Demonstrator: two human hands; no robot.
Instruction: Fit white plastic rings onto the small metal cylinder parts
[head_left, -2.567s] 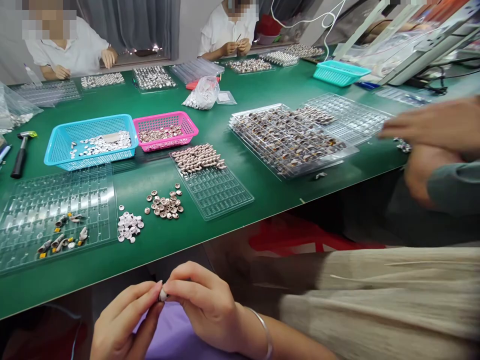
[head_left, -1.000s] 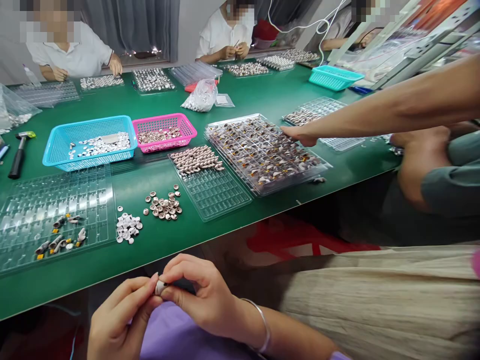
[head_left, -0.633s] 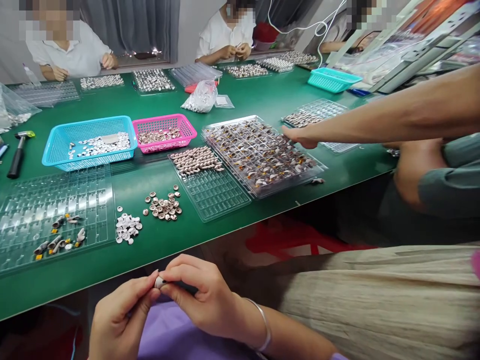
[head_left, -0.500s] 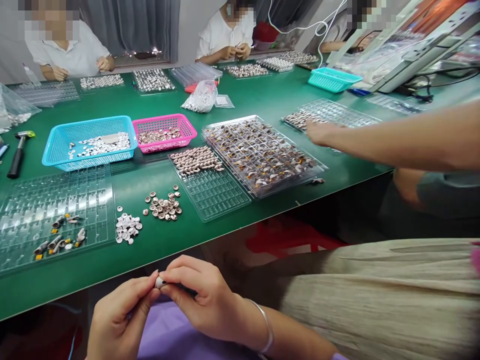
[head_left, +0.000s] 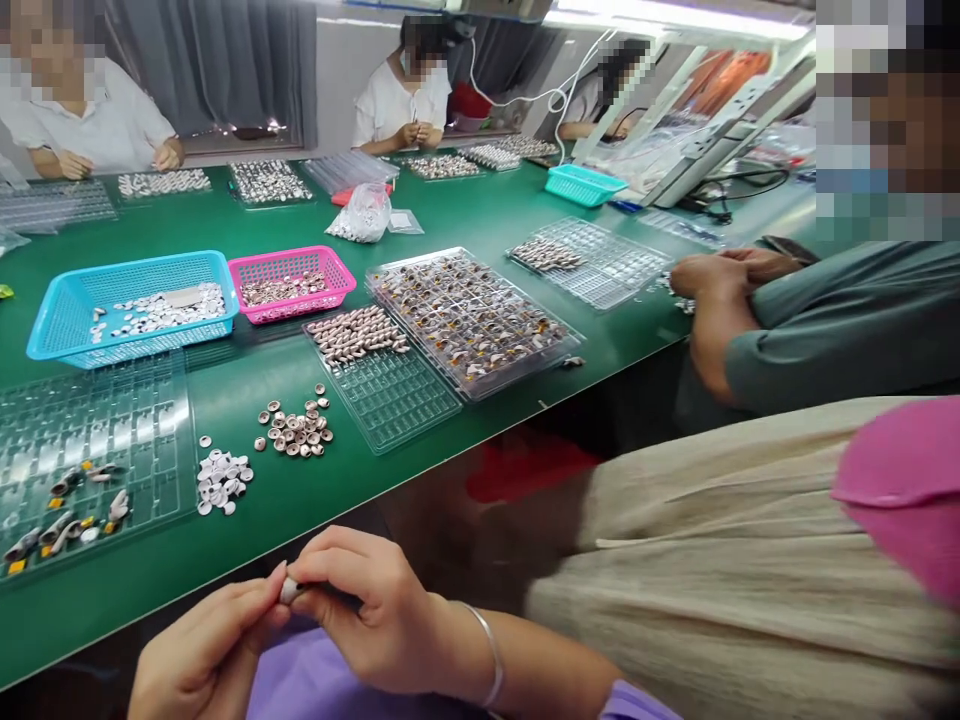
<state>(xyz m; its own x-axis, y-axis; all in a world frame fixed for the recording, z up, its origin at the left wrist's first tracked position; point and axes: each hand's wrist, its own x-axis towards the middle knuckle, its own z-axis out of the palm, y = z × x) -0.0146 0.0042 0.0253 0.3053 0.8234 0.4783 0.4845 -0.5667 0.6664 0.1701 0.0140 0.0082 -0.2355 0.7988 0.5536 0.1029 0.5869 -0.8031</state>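
Note:
Both hands meet in front of my lap, below the table edge. Between the fingertips is a small white rounded piece (head_left: 289,590), which looks like an earbud shell with a dark spot on its right side. My left hand (head_left: 206,640) pinches it from the left, thumb and fingers closed. From the right, my right hand (head_left: 375,610) pinches the same piece with thumb and forefinger. The fingers cover most of it. On the table beyond lie a pile of white caps (head_left: 223,482) and a pile of beige-brown cup-shaped shells (head_left: 300,428).
Clear trays (head_left: 397,400) hold rows of beige shells and assembled pieces (head_left: 465,310). Blue (head_left: 45,330) and pink (head_left: 345,283) baskets stand behind the piles. A left tray (head_left: 161,450) carries dark-and-white parts with yellow tabs. Co-workers sit opposite; one on the right (head_left: 720,290) works close by.
My view has swung right, so the table things appear farther left. The co-worker's arm on the right has drawn back from the tray to the table edge. My hands keep their pinch.

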